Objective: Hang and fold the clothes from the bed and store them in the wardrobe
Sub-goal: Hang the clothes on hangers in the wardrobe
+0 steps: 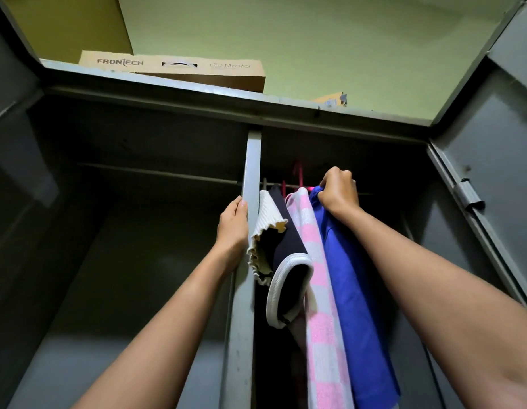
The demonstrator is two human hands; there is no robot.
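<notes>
Readable text: one item only. Cardboard box [179, 69] lying flat on top of the wardrobe [197, 94], long side facing the camera.
- Left end of that side: "FRONTECH" in dark capitals.
- Right end: "LED Monitor" in fainter print. A smaller line beneath it is too blurred to read.
- Between the two: a dark printed graphic, no letters.

Second cardboard piece [330, 99], further right on the wardrobe top, carries a small white label. Its print is too small to read.
</notes>
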